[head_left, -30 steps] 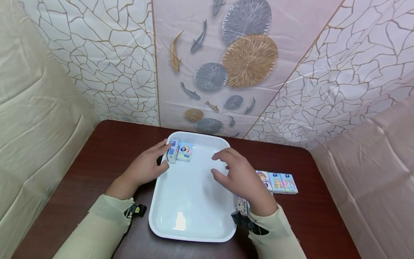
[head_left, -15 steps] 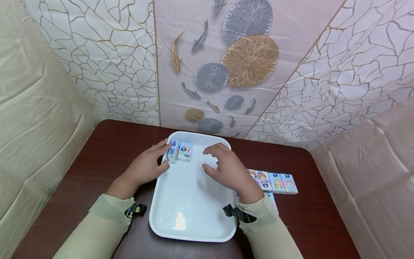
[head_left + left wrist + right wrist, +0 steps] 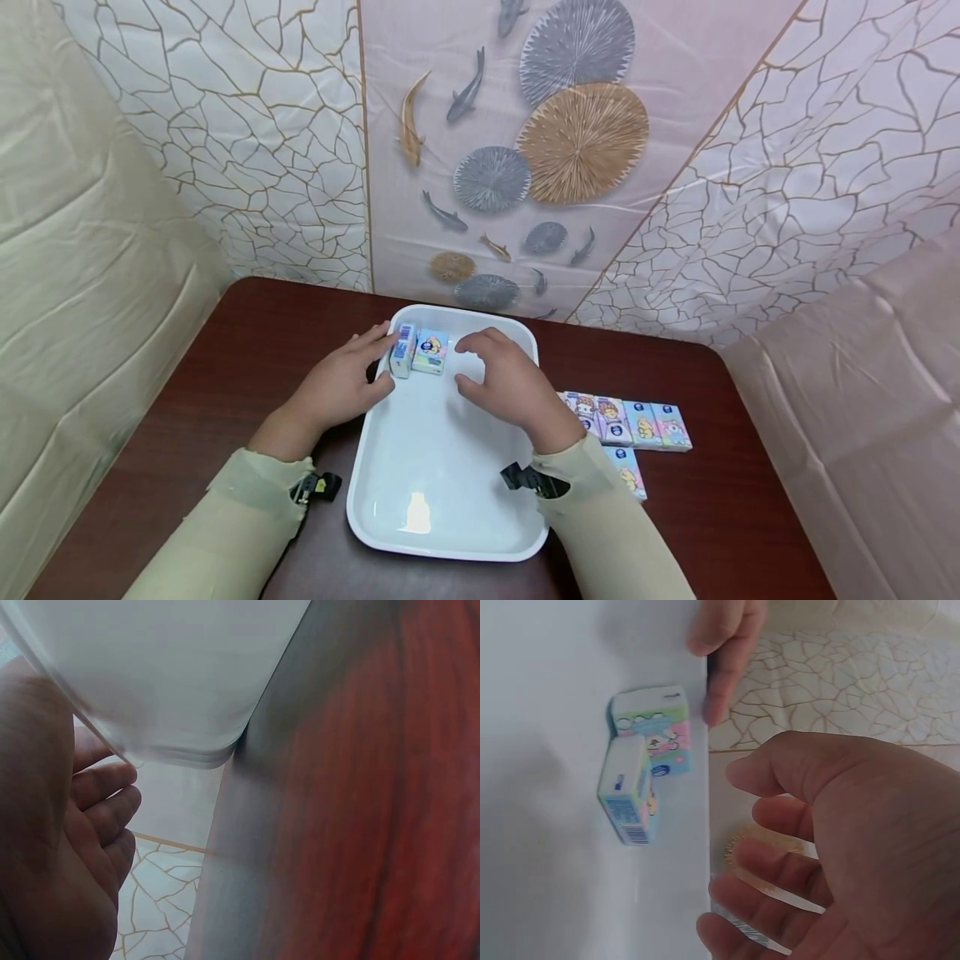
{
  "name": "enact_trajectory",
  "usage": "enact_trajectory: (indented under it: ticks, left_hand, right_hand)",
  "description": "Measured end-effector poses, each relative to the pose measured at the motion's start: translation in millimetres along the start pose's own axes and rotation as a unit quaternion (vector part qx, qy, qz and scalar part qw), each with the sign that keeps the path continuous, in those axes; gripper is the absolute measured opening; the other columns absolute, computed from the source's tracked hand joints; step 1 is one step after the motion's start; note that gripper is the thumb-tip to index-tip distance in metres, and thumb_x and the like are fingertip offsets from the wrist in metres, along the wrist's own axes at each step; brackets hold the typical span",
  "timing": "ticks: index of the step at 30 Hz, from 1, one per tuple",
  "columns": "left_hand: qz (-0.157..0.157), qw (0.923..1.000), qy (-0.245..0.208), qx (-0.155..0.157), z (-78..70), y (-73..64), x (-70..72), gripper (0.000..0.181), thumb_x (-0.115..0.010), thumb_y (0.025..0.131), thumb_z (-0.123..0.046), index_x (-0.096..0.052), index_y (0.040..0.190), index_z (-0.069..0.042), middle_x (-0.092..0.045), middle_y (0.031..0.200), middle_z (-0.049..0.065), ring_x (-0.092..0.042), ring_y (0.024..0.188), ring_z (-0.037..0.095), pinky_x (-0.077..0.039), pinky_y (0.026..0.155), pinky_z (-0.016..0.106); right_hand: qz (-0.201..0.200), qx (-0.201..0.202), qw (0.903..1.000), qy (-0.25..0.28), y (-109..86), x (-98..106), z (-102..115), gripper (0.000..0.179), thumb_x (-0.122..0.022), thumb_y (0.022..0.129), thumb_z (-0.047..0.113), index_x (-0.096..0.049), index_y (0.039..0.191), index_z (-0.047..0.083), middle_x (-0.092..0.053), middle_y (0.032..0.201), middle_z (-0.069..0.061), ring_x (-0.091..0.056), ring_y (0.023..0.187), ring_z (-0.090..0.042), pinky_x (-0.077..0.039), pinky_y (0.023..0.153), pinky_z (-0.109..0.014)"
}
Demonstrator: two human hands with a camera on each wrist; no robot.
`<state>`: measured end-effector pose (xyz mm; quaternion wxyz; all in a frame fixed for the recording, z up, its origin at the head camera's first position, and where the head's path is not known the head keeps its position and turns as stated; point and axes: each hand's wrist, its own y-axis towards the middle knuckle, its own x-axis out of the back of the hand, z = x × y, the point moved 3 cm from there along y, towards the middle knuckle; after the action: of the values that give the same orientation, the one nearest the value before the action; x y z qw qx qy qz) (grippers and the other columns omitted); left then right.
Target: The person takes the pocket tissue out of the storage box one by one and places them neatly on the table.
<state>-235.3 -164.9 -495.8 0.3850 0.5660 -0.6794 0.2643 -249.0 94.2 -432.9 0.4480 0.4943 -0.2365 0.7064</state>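
Note:
Inside the upper left corner of a white tray stand two small cartoon-printed packs that look like pocket tissues. The left pack sits on its narrow side against the wall, and the right pack shows its picture face. My left hand holds the tray's left rim, thumb inside and several fingers curled along the outside. Over the tray, to the right of the packs, my right hand hovers with its thumb and fingers apart and nothing between them; its loosely bent fingers show in the right wrist view.
Right of the tray, a row of similar packs lies on the dark red-brown table. Another pack lies nearer, partly behind my right sleeve. A patterned curtain stands behind the table's far edge.
My right hand has moved left over the tray, from its right rim toward the two packs, uncovering more of the row on the table. My left hand and the packs have stayed put.

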Motion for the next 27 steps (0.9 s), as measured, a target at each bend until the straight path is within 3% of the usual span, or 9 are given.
enact_trajectory:
  ticks: [6, 16, 27]
  left_hand:
    - [-0.004, 0.9999, 0.005, -0.013, -0.5, 0.6, 0.4, 0.070, -0.059, 0.097, -0.036, -0.041, 0.163, -0.022, -0.030, 0.174, 0.001, -0.033, 0.158, 0.036, -0.031, 0.127, 0.055]
    - [-0.003, 0.9998, 0.012, -0.013, -1.2, 0.0, 1.5, 0.070, -0.058, 0.097, -0.037, -0.040, 0.164, -0.023, -0.029, 0.174, 0.000, -0.031, 0.160, 0.033, -0.030, 0.127, 0.055]
    - [0.001, 0.9989, 0.037, -0.030, -1.4, -0.2, 1.0, 0.070, -0.056, 0.100, -0.038, -0.037, 0.165, -0.021, -0.028, 0.175, 0.002, -0.030, 0.161, 0.029, -0.026, 0.129, 0.053]
  right_hand:
    - [0.013, -0.005, 0.9997, -0.021, 10.9, -9.6, -1.4, 0.045, -0.077, 0.094, 0.034, -0.067, 0.136, 0.022, -0.063, 0.137, 0.003, -0.061, 0.127, -0.015, -0.052, 0.110, -0.039]
    - [0.024, -0.012, 0.9984, -0.050, 27.1, -20.3, -6.2, 0.052, -0.076, 0.093, 0.031, -0.061, 0.142, 0.021, -0.063, 0.138, 0.000, -0.063, 0.122, -0.018, -0.054, 0.105, -0.040]
    - [0.058, -0.054, 0.9936, -0.080, 47.1, -34.9, -15.3, 0.081, -0.082, 0.086, 0.037, -0.046, 0.159, 0.025, -0.045, 0.162, -0.003, -0.048, 0.147, -0.027, -0.048, 0.116, -0.045]
